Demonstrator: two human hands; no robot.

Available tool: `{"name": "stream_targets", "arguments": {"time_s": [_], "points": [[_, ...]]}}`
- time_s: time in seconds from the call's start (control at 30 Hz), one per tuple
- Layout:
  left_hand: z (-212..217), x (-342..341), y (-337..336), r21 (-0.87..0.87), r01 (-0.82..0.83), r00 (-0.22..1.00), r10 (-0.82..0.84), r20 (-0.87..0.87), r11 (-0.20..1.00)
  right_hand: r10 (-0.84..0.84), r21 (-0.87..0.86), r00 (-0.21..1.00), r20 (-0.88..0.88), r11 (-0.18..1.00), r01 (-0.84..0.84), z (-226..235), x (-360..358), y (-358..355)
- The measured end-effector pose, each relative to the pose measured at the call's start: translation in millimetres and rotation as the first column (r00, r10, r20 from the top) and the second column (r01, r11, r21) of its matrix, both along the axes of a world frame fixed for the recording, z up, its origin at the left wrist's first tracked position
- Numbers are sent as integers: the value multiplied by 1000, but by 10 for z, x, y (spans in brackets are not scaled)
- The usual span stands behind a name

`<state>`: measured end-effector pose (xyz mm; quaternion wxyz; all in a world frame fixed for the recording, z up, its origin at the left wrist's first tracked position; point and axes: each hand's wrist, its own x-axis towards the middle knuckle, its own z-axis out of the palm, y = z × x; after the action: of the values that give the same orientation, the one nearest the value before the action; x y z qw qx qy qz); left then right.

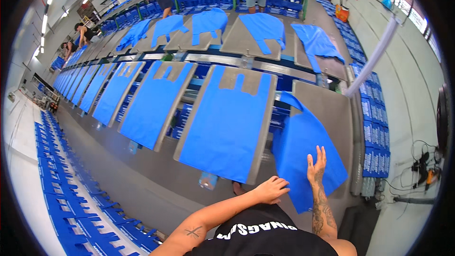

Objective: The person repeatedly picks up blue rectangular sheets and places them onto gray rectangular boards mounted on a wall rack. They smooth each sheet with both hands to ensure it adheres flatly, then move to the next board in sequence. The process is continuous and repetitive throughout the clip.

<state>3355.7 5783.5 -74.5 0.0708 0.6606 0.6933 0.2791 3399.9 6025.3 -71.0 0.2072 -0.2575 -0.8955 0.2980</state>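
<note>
A blue fabric bag (305, 144) lies askew on the grey board nearest me on the right, its lower part hanging over the board's near edge. My right hand (317, 165) hovers over or rests on its lower right part, fingers stretched out and holding nothing. At the left edge of the bag is my left hand (271, 189), palm down, with the fingers loosely bent and the thumb apart. Its fingertips reach the cloth, though contact is unclear. Beside it on the left, another blue bag (225, 118) is spread flat on a grey board, handles pointing away.
A row of boards with flat blue bags (154, 102) runs off to the left. Across a metal rail, more boards carry crumpled blue bags (208, 21). Stacked printed blue bags (376, 135) line the right side. A slanted white post (374, 59) stands there. Other people work farther back.
</note>
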Motion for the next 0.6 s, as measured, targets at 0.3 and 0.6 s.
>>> {"name": "stream_targets", "arguments": {"time_s": [0.3, 0.6], "points": [[-317, 1062, 580, -48, -200, 930, 174, -325, 979, -103, -18, 986, -132, 995, 102, 392, 1679, 587], [-384, 1132, 670, 48, -370, 835, 354, -422, 928, 142, -82, 985, -97, 985, -150, 289, 1824, 689]]}}
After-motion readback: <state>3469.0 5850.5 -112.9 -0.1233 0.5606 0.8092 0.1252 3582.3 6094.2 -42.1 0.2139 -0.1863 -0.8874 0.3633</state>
